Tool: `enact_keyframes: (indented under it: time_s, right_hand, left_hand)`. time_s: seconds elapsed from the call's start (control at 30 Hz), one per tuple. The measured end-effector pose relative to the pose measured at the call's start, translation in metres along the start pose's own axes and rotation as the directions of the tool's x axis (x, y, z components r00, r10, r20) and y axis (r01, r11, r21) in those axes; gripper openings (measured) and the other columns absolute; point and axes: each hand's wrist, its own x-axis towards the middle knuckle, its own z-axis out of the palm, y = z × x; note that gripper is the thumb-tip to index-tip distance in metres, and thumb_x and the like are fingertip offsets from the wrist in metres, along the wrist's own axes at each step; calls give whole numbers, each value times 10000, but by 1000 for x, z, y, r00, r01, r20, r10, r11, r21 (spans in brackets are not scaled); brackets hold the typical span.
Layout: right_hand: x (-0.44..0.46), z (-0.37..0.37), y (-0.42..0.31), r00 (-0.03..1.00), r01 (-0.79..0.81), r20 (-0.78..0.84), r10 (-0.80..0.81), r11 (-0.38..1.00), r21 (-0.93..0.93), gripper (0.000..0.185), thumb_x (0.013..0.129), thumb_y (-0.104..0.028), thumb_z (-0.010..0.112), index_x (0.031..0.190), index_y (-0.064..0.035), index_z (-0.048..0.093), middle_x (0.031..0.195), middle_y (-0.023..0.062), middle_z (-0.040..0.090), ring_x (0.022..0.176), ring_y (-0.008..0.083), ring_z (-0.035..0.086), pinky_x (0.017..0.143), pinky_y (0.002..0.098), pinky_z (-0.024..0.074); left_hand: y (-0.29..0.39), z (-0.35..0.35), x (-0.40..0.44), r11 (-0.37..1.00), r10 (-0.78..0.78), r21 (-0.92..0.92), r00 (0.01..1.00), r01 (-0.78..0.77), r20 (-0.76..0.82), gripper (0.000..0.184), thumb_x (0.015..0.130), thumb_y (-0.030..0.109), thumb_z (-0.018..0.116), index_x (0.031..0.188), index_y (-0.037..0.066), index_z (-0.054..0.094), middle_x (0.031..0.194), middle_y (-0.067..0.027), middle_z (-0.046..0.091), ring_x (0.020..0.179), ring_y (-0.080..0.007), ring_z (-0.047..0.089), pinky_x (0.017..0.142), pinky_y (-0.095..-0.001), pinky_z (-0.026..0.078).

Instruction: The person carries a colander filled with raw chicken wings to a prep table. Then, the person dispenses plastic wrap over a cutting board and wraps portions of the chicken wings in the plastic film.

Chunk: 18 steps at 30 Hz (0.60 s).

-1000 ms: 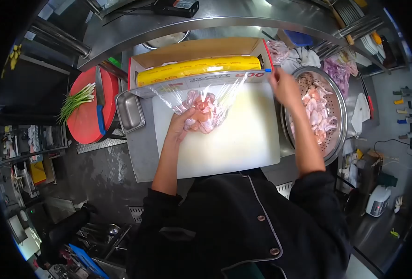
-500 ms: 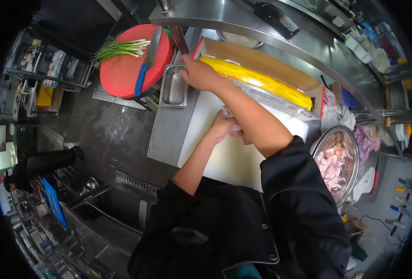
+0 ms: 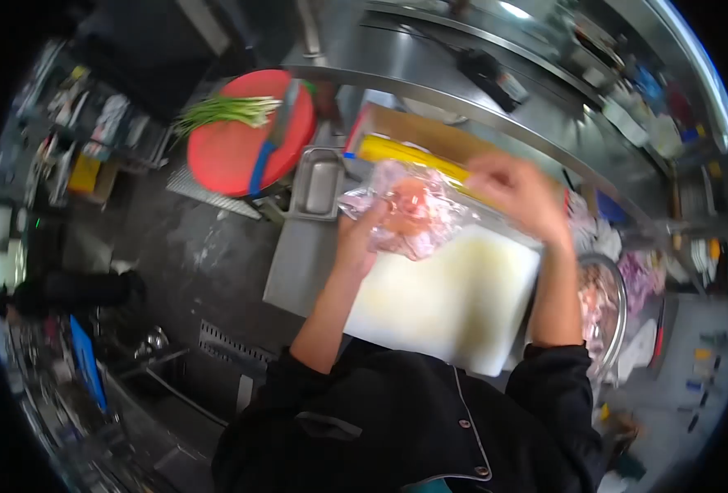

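My left hand [image 3: 356, 240] grips a clear plastic-wrapped bundle of raw chicken [image 3: 415, 209] by its left side, raised over the white cutting board [image 3: 442, 296]. The pinkish meat shows through the shiny film. To the right, my right hand [image 3: 513, 193] hovers apart from the bundle, its fingers curled but smeared by motion. Behind both hands lies a long cardboard box [image 3: 429, 127] with a yellow roll of film [image 3: 392, 151] inside; the bundle and my right hand cover part of it.
A metal pan [image 3: 321, 187] stands left of the board. Farther left, a round red cutting board [image 3: 224, 156] bears green onions [image 3: 232, 112] and a blue-handled knife [image 3: 261, 164]. At right sits a metal colander [image 3: 622, 316] of raw chicken. A steel shelf [image 3: 397, 86] crosses above the box.
My left hand has lifted the wrapped chicken up into plain view. My right hand has swung from the metal pan and the box's left end over to the right. The view has shifted slightly.
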Motion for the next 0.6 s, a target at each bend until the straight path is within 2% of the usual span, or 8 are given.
enact_keyframes:
  time_s: [0.07,0.1,0.13,0.23,0.33,0.47,0.53,0.6]
  right_hand:
    - [45,-24,-16,906,163,-382,-182,983,-81,361,873,-317,687,1089,-30,656,994,115,681,877,173,611,782,305,478]
    - [68,-34,-28,849,133,-460,-258,949,-287,458,871,-366,680,1158,-13,628,1098,166,661,982,243,626,861,331,478]
    - [97,-43,-10,796,-20,-463,-390,747,-665,629,851,-446,678,1256,20,556,1245,227,593,1152,334,575,977,377,440]
    - [138,-54,0,953,-184,-299,-48,693,-697,749,824,-480,693,1302,63,497,1293,287,540,1223,390,518,1031,405,398]
    - [165,-71,51,979,52,-163,-119,928,-369,550,839,-296,703,1234,62,566,1069,179,678,1018,264,634,913,358,464]
    - [124,8,20,782,360,-473,-405,914,-187,660,851,-315,703,1342,41,443,953,113,656,833,213,620,790,320,499]
    - [82,61,-38,973,227,-106,-205,935,272,698,828,-343,720,1357,8,431,955,101,622,775,146,575,687,250,473]
    - [40,123,-103,928,58,267,-261,806,589,790,763,-363,768,1383,-26,410,914,80,596,692,100,528,605,194,439]
  left_hand:
    - [-8,-16,-8,992,-100,73,991,107,-92,384,843,165,715,1167,-3,595,1028,-84,665,887,-180,662,760,-310,552]
    - [-36,-52,-3,979,-130,149,990,137,-52,329,833,219,734,1070,10,640,942,-71,676,782,-151,656,647,-301,546]
    - [-42,-53,-16,970,-179,154,981,190,-81,330,855,222,709,1087,-4,647,976,-86,686,824,-162,668,706,-307,551]
    - [-56,-55,-47,937,-140,293,972,193,-190,291,871,218,712,1082,25,660,1015,-81,695,886,-144,661,782,-295,544]
    - [-43,-49,-84,984,-58,165,998,62,-33,214,867,200,697,1008,42,667,944,-64,700,824,-154,664,685,-297,546]
    - [-70,-75,-92,955,88,280,995,-97,43,244,885,237,678,1043,52,668,972,-53,698,873,-131,650,770,-289,531]
    - [-77,-84,-97,913,117,389,993,-118,26,205,935,224,579,1025,66,672,962,-53,704,856,-139,662,738,-286,535]
    - [-63,-86,-101,968,18,249,999,-25,30,255,951,271,547,1023,61,673,953,-55,700,838,-141,656,710,-295,531]
